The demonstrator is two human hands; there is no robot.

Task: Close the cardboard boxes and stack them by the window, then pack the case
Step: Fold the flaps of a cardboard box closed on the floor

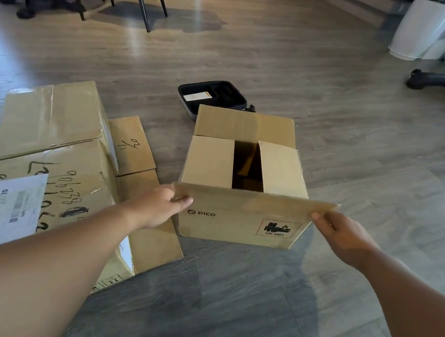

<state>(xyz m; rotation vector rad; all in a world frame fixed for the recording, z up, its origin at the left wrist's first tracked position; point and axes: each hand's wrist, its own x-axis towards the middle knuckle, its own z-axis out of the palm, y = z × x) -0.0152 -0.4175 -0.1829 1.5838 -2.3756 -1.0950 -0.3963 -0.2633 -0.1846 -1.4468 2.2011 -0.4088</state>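
Two hands pinch the near long flap (254, 200) of the small cardboard box (244, 190): the left hand (162, 206) holds its left corner with the thumb on top and the fingers curled beneath, and the right hand (339, 233) grips its right corner the same way. The flap stands about level over the box's front edge, not yet laid flat. Both short side flaps are already folded inward, leaving a dark gap between them through which the inside shows; what lies within is too dark to tell. The far long flap (245, 126) still stands up and leans away, so this box is judged roughly half closed.

Just to the left on the floor (346, 101) sits a larger cardboard box (48, 155) with a white shipping label (8, 215) and handwritten marks; its top flaps lie down but do not look sealed, and one side flap (131, 145) sticks out toward the small box.

Beyond the small box, the black case (212, 96) lies open on the floor with a pale card inside, seemingly unpacked. No window shows in view. Nothing is stacked yet, so closing, stacking and packing the case all appear to remain.
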